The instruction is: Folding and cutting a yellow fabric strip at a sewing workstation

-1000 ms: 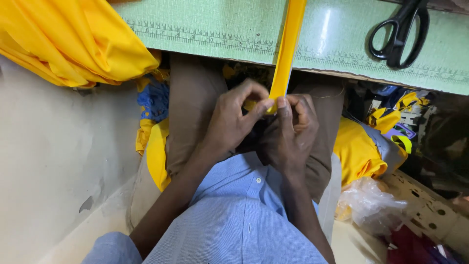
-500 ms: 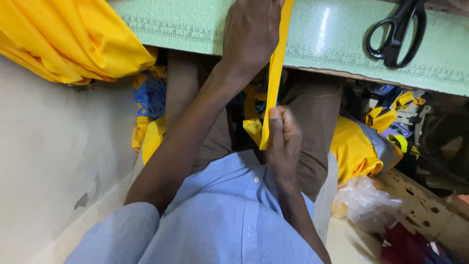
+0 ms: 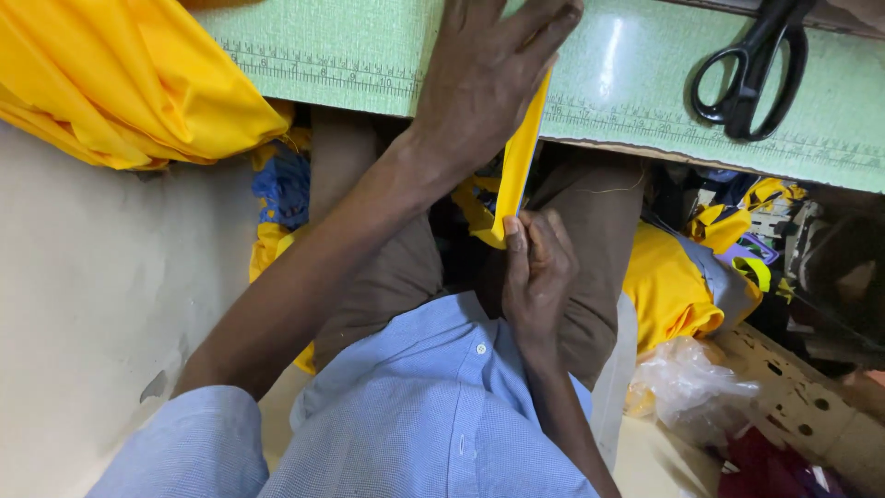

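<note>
A narrow yellow fabric strip (image 3: 518,166) runs from my lap up onto the green cutting mat (image 3: 350,65). My left hand (image 3: 484,83) lies flat over the strip at the mat's front edge, fingers spread and pressing down. Lower, over my lap, my right hand (image 3: 535,267) pinches the strip's lower end between thumb and fingers. The strip is pulled taut between both hands.
Black scissors (image 3: 751,69) lie on the mat at the top right. A bundle of yellow cloth (image 3: 120,88) hangs off the mat at the left. More yellow and blue fabric pieces (image 3: 682,286) and a clear plastic bag (image 3: 687,387) lie beside my legs.
My left hand has left my lap and slid up along the strip onto the mat's edge. My right hand has stayed low, holding the strip's end.
</note>
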